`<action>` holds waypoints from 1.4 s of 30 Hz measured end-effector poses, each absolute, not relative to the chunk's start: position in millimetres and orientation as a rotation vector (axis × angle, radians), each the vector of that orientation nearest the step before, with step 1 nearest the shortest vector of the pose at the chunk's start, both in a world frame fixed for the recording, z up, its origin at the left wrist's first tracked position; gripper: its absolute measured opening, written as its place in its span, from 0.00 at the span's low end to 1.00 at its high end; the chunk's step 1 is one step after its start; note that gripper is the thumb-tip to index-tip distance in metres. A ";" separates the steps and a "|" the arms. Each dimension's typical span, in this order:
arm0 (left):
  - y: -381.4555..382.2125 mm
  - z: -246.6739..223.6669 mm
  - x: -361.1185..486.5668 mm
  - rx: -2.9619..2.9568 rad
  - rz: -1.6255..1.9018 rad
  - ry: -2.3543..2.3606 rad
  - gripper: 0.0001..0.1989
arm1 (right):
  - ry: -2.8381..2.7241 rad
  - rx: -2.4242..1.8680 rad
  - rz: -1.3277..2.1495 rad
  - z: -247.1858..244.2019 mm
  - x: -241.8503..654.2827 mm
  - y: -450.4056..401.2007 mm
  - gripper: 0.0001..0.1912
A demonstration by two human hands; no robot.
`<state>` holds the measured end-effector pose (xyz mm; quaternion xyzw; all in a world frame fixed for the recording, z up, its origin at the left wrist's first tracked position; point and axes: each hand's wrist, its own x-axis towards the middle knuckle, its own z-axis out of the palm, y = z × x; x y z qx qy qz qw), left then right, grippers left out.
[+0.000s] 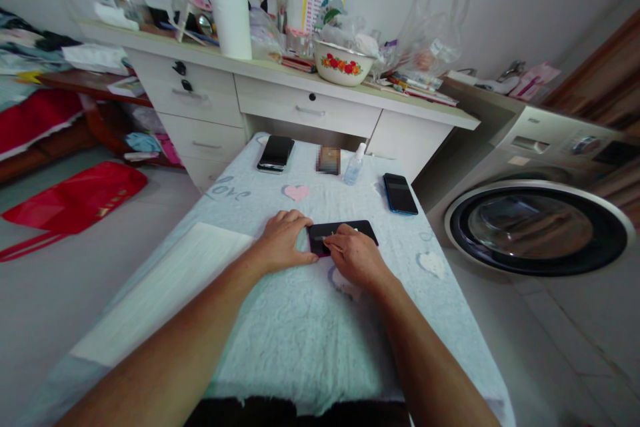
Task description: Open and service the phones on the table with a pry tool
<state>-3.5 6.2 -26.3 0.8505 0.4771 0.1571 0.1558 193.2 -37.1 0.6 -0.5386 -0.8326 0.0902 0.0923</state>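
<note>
A dark smartphone (pixel 367 230) lies flat on the cloth-covered table, its long side running left to right. My left hand (pixel 283 240) steadies its left end, with the thumb at the near corner and the fingers at the far one. Over the middle of the screen, the fingers of my right hand (pixel 353 253) are pinched together and pressed down. A little white shows at those fingers, but what they hold is mostly hidden. Beyond the phone stands a clear spray bottle (pixel 354 168) with a white cap, beside a small blurred-out brown item (pixel 329 160).
Another smartphone (pixel 400 194) lies at the table's right edge, and dark phones (pixel 276 153) rest at the far left corner. A pale folded cloth or paper strip (pixel 165 290) lies left of my forearm. Behind is a white drawer desk (pixel 307 103); a washing machine (pixel 540 147) stands right.
</note>
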 end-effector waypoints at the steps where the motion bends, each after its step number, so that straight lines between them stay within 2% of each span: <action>1: 6.4 -26.8 -3.5 2.439 0.453 1.363 0.32 | -2.464 -1.604 0.269 0.0 194.3 -36.1 0.14; 11: 5.6 -25.2 -1.6 2.410 0.461 1.381 0.30 | -2.433 -1.640 0.200 -1.8 198.2 -33.0 0.14; 17: 3.2 -26.4 1.2 2.407 0.555 1.339 0.34 | -2.497 -1.714 0.155 6.1 195.4 -35.5 0.15; 26: 3.9 -27.3 0.1 2.448 0.517 1.266 0.27 | -2.461 -1.843 0.081 6.1 208.5 -31.2 0.16; 42: 5.8 -26.6 -0.6 2.448 0.485 1.253 0.31 | -2.151 -2.037 0.163 -2.1 235.0 -30.0 0.17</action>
